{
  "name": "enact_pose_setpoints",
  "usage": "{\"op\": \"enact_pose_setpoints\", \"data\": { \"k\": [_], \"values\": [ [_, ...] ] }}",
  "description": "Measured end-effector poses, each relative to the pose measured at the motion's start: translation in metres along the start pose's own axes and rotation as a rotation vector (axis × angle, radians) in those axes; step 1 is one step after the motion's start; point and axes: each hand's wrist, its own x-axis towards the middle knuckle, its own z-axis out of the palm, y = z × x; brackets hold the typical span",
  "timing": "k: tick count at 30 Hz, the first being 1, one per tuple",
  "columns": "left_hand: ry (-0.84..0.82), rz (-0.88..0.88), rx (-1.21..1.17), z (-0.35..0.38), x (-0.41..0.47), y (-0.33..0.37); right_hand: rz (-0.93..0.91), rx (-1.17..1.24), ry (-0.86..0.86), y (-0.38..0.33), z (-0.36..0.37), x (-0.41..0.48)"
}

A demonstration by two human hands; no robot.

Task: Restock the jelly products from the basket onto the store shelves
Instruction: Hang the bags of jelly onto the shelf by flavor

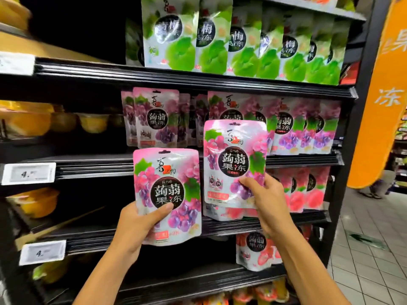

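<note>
Our left hand point(141, 221) grips one grape pouch point(167, 190) by its lower left corner, with the thumb across the front. The fingers behind it are hidden. Our right hand point(264, 201) pinches a second pouch point(233, 159) at its lower right, and most of those fingers are also out of sight.

Both pouches are upright in the air in front of the shelves, just beside each other. We cannot tell whether they touch. The second pouch covers part of the grape row point(154, 119) on the middle shelf point(297, 160) and part of the pink pouches point(308, 190) below. The green pouches point(220, 40) are cut off at the top edge.

On the left, the yellow cups point(92, 123) are dim and blurred, and the price tags point(28, 173) show only a 4. A strawberry pouch point(255, 249) sits partly behind our right wrist.

Dark open room lies left of the pink pouches and left of the strawberry pouch. At the right edge an orange banner point(383, 95) hangs over the tiled floor point(363, 238).
</note>
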Motion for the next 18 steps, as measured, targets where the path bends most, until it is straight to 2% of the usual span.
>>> {"op": "enact_pose_setpoints", "data": {
  "k": [5, 10, 18],
  "values": [
    [0.024, 0.028, 0.026, -0.008, 0.004, 0.007, -0.101, -0.055, 0.010, -0.017, 0.031, 0.043],
    [0.046, 0.044, 0.068, -0.015, 0.006, 0.011, -0.087, -0.069, -0.043, -0.027, 0.059, 0.079],
    [0.073, 0.049, 0.087, -0.025, 0.010, 0.018, -0.224, -0.139, 0.007, -0.013, 0.094, 0.105]
  ]
}}
